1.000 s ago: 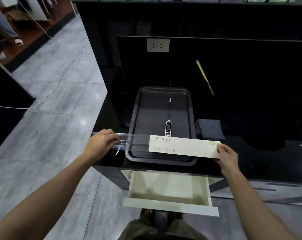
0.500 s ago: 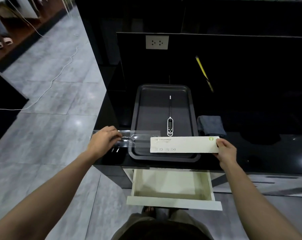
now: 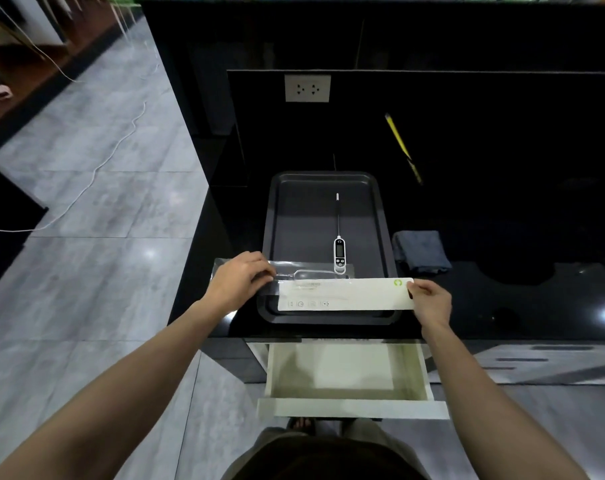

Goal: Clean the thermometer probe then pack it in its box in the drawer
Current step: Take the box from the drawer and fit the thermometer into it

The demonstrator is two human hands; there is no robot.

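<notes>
White box sleeve [image 3: 346, 294], pinched by right hand [image 3: 431, 299], has slid further over clear insert [image 3: 287, 271] gripped by left hand [image 3: 240, 280]. Thermometer [image 3: 339, 252] remains on tray [image 3: 294, 216].

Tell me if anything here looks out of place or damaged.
Nothing looks damaged or spilled. The thermometer lies straight in the tray. The left hand holds the clear insert partly out of the white box, which the right hand grips.

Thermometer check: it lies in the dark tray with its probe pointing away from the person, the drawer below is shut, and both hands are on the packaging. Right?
Not quite: the head view shows the drawer pulled open. The rest holds: the thermometer lies in the tray, probe pointing away, while the left hand holds the clear insert and the right hand the white sleeve.
</notes>
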